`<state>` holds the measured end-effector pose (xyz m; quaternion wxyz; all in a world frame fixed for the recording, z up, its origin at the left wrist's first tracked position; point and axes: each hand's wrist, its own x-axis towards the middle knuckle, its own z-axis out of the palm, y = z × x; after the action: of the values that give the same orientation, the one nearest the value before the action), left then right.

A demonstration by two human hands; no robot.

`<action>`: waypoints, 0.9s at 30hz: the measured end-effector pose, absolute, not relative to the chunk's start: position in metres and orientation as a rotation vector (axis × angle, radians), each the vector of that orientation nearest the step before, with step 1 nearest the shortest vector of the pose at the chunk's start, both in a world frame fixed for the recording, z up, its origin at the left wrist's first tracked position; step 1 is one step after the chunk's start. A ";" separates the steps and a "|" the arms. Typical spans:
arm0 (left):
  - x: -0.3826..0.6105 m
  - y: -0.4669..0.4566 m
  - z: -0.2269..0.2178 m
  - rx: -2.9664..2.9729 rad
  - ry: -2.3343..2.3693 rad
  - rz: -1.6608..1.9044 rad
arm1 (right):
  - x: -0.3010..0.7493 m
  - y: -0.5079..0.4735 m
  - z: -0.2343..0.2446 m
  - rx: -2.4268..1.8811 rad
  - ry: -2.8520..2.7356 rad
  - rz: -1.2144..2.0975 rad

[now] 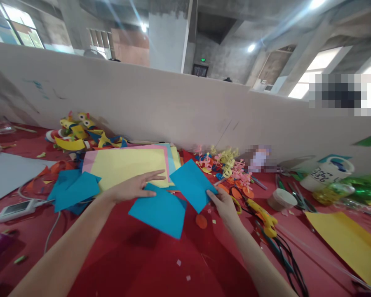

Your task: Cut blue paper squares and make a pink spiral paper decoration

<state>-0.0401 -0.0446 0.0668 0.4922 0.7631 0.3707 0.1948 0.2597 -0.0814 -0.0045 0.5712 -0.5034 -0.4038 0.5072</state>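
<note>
My left hand (135,186) lies flat with fingers stretched out, resting on a blue paper square (158,211) and the edge of a stack of yellow and pink sheets (126,165) on the red table. My right hand (221,203) pinches the lower right corner of a second blue paper square (192,184), which is tilted and lifted a little above the table. The two blue squares sit side by side, nearly touching.
More blue paper pieces (72,190) lie to the left. A yellow glue gun (264,216) with black cables, a tape roll (281,199), small paper cut-outs (227,165), a white tub (327,171) and a yellow sheet (352,243) lie on the right. A white wall (173,103) backs the table.
</note>
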 end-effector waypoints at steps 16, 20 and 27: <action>-0.001 -0.064 0.076 1.834 1.229 0.664 | 0.255 -0.103 0.019 -1.054 -1.289 1.654; 0.017 -0.080 0.067 1.787 0.935 0.335 | 0.250 -0.105 0.022 -1.073 -1.326 1.669; 0.031 -0.074 0.032 1.379 1.143 0.747 | 0.246 -0.095 0.009 -1.055 -0.912 1.726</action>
<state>0.0312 -0.0741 0.0316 0.5652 0.5861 0.4861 0.3175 0.2457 -0.0946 0.0086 0.4451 -0.4259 -0.3682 0.6964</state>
